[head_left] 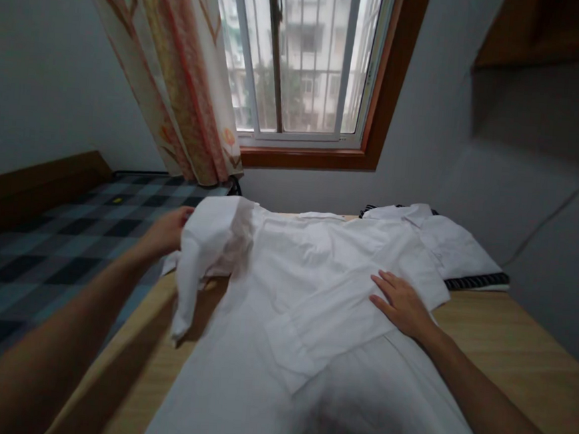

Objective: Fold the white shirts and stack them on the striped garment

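A white long-sleeved shirt [237,367] lies spread over the wooden table, its lower part running off the near edge of the view. One sleeve [306,325] is folded diagonally across the body of the shirt. My right hand [400,302] rests palm down on that side, fingers apart. At the far left, my left hand [171,228] grips the other sleeve [201,250], which is raised off the table and hangs down in a drape. The cloth partly hides the left fingertips.
Folded white clothes [460,247] with a black striped piece beneath lie at the table's [525,342] back right. Left of the table is a bed with a checked sheet [67,239]. A curtain [175,67] hangs beside the window [306,64]; a wooden cabinet [549,37] juts out upper right.
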A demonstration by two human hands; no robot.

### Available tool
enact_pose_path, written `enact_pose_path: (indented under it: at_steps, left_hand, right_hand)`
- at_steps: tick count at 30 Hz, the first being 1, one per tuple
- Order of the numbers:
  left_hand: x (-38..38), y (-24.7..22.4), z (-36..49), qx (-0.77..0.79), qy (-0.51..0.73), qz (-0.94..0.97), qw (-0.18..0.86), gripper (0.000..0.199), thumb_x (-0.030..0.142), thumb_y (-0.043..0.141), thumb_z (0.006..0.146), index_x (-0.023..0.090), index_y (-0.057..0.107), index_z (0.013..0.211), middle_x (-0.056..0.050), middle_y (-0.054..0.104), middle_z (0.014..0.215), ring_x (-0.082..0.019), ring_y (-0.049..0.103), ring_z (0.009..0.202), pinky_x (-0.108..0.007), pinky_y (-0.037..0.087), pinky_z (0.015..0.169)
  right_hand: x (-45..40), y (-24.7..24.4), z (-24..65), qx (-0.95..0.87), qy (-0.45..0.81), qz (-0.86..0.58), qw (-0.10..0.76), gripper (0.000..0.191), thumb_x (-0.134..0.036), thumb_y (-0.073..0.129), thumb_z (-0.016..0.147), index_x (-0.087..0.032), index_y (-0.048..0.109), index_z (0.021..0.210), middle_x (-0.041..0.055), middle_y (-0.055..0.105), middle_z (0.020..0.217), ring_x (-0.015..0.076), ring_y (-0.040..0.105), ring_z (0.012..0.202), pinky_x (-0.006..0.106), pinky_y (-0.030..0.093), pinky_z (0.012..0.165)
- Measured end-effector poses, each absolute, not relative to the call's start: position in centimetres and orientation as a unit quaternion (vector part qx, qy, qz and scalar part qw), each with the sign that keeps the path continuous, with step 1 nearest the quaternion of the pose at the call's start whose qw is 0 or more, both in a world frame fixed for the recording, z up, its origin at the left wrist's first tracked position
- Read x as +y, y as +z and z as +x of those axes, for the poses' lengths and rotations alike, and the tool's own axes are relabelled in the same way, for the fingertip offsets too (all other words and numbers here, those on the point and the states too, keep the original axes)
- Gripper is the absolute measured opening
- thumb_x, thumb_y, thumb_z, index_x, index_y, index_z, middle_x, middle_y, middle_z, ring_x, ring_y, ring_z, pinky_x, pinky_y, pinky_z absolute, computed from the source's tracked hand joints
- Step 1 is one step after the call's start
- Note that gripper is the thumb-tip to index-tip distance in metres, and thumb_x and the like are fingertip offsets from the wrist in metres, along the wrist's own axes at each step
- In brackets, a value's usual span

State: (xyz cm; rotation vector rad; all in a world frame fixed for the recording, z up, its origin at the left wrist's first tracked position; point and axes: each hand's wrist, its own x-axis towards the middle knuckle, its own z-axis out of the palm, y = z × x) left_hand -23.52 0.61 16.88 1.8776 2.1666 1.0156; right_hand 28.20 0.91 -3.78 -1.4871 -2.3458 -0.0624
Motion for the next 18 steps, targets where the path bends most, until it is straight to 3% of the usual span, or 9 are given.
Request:
enact_pose_path:
  at_steps: [3,5,8,12,15,18]
  left_hand:
    - [-0.2,14.7,-21.3,0.745,0.214,0.629,-0.062,0.038,0.041,0.051,0.086,0.014,0.066,0.109,-0.006,0.07,0.091,-0.024,0.063,0.088,-0.035,0.046,0.082]
    - [-0.3,13.9,-20.4,0.75,0.201,0.622,-0.104,0.041,0.042,0.042,0.09,0.016,0.065,0.112,-0.007,0.07,0.096,-0.022,0.064,0.086,-0.032,0.046,0.079]
    - [-0.3,13.4,-19.1,0.696,0.226,0.68,-0.037,0.051,0.051,0.037,0.09,0.016,0.062,0.118,-0.008,0.069,0.102,-0.02,0.064,0.084,-0.029,0.047,0.076]
    - [-1.5,12.2,-16.5,0.61,0.084,0.787,0.028,0.066,0.064,0.049,0.082,0.017,0.056,0.128,-0.012,0.065,0.114,-0.026,0.063,0.098,-0.034,0.048,0.082]
    - [-3.3,10.4,-14.5,0.576,-0.026,0.817,-0.007,0.061,0.066,0.059,0.074,0.017,0.064,0.109,-0.014,0.066,0.105,-0.03,0.063,0.096,-0.039,0.047,0.082]
    - [-4.6,8.2,-13.3,0.531,-0.043,0.846,-0.027,0.04,0.055,0.063,0.077,0.017,0.065,0.089,-0.014,0.065,0.097,-0.032,0.062,0.095,-0.042,0.046,0.084]
  right_hand:
    - [0.8,-3.6,28.1,-0.828,-0.018,-0.532,0.176,0.052,-0.047,0.042,0.094,-0.014,0.055,0.132,0.0165,0.052,0.141,0.0316,0.046,0.131,0.049,0.037,0.108]
    - [0.8,-3.4,28.0,-0.828,-0.015,-0.533,0.173,0.053,-0.047,0.042,0.094,-0.014,0.055,0.133,0.0168,0.051,0.141,0.0312,0.046,0.131,0.047,0.037,0.108]
    - [0.8,-3.3,27.9,-0.826,-0.011,-0.536,0.173,0.052,-0.045,0.043,0.094,-0.012,0.056,0.132,0.0176,0.052,0.14,0.0309,0.047,0.13,0.047,0.037,0.108]
    - [0.9,-3.3,27.7,-0.821,-0.003,-0.542,0.18,0.05,-0.043,0.043,0.094,-0.012,0.057,0.13,0.0177,0.053,0.138,0.031,0.048,0.128,0.048,0.038,0.107]
    - [1.0,-3.4,27.5,-0.821,0.005,-0.539,0.186,0.049,-0.042,0.044,0.093,-0.011,0.058,0.129,0.0178,0.054,0.137,0.0307,0.048,0.128,0.047,0.037,0.108]
    - [1.0,-3.4,27.4,-0.82,0.009,-0.539,0.192,0.049,-0.042,0.046,0.092,-0.011,0.059,0.128,0.0176,0.055,0.137,0.0304,0.049,0.128,0.046,0.037,0.108]
